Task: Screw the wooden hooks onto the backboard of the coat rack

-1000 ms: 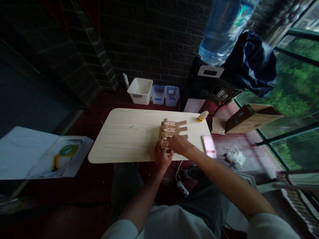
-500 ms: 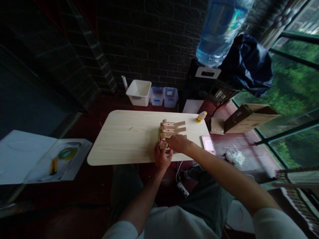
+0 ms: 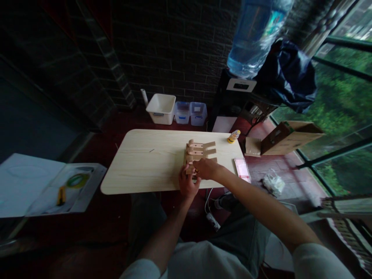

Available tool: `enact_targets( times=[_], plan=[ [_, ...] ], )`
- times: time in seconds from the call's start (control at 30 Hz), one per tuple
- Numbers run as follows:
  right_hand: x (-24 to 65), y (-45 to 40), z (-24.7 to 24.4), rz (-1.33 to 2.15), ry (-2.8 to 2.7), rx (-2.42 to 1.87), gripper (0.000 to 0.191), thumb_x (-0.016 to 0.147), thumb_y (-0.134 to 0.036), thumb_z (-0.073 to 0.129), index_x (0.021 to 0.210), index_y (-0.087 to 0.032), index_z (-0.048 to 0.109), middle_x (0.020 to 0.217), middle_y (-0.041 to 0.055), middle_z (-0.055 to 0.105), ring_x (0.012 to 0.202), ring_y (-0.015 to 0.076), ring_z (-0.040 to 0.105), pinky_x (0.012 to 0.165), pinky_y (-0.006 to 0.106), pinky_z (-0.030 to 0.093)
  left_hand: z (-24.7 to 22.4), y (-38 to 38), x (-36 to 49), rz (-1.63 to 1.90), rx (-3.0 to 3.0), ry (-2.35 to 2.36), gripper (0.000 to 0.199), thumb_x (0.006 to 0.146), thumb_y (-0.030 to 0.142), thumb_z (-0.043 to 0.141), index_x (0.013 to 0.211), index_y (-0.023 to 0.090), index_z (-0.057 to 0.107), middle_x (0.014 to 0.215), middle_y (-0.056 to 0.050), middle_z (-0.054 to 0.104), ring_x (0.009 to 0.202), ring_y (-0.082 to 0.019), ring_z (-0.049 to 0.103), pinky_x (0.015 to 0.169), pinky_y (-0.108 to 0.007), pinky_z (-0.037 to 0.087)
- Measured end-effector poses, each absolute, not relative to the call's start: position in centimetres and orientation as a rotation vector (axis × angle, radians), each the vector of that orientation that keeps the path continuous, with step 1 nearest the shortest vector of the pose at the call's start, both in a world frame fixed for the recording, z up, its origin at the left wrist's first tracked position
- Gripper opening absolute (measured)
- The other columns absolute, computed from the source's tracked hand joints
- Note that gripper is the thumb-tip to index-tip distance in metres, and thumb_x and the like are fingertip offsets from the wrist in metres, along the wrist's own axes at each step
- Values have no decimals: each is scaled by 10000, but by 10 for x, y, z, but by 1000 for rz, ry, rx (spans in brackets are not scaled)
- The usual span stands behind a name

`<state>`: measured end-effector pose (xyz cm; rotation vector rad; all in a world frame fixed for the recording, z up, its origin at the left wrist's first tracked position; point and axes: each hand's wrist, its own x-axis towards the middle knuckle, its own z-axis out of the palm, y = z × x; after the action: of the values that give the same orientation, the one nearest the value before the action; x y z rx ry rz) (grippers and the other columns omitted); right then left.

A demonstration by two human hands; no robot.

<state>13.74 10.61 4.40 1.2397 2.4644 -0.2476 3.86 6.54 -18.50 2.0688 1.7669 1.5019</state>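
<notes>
A wooden assembly (image 3: 199, 146) lies near the front right of the pale wooden table (image 3: 145, 168). It has a base with several rows of light wooden strips on top; some strips stick out to the right and slant. My left hand (image 3: 188, 186) is closed around the near left corner, thumb and fingers on either side of a wooden piece. From the right, my right hand (image 3: 207, 169) reaches over the nearest rows. Its fingers are curled together against the wood, close to my left fingertips. Whatever they pinch is hidden, and my hand covers part of the nearest rows.
A small yellow-capped bottle (image 3: 233, 136) and a pink-and-white flat item (image 3: 242, 169) lie at the table's right end. A thin dark piece (image 3: 151, 150) rests left of centre. Tubs (image 3: 161, 110), a water dispenser (image 3: 232, 91) and a cardboard box (image 3: 286, 139) stand beyond.
Both hands stay on the wooden assembly in nearly the same place. The right fingers have shifted very slightly, and the whole view has moved a little.
</notes>
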Motion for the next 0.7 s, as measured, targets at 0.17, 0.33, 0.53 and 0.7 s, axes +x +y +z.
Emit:
enact_targets(
  times=[0.17, 0.33, 0.53, 0.7],
  plan=[
    [141, 104, 43, -85, 2550, 1193, 252, 940, -126, 528, 1156, -72, 647, 1008, 234, 746, 916, 291, 752, 742, 356, 597, -185, 66, 39, 1527, 2063, 1775, 443, 834, 306, 691, 1256, 203, 602, 1432, -174, 515, 1405, -332, 421, 1094, -520, 422],
    [141, 105, 38, -84, 2556, 1163, 228, 958, -147, 524, 1120, -63, 661, 1009, 235, 746, 942, 306, 747, 753, 363, 600, -187, 66, 40, 1498, 2059, 1789, 438, 835, 317, 689, 1251, 204, 608, 1435, -171, 514, 1402, -338, 423, 1086, -518, 427],
    [148, 102, 33, -174, 2538, 1258, 291, 982, -281, 542, 1153, -74, 656, 1058, 240, 733, 990, 320, 732, 779, 377, 597, -187, 65, 38, 1510, 2060, 1759, 431, 822, 298, 703, 1236, 213, 616, 1440, -168, 519, 1402, -330, 426, 1087, -521, 427],
    [158, 98, 37, -180, 2496, 1328, 296, 976, -315, 545, 1167, -120, 660, 1070, 204, 738, 981, 325, 734, 777, 415, 600, -184, 64, 38, 1493, 2080, 1771, 377, 850, 312, 675, 1211, 213, 626, 1440, -162, 516, 1401, -326, 427, 1087, -520, 427]
  ],
)
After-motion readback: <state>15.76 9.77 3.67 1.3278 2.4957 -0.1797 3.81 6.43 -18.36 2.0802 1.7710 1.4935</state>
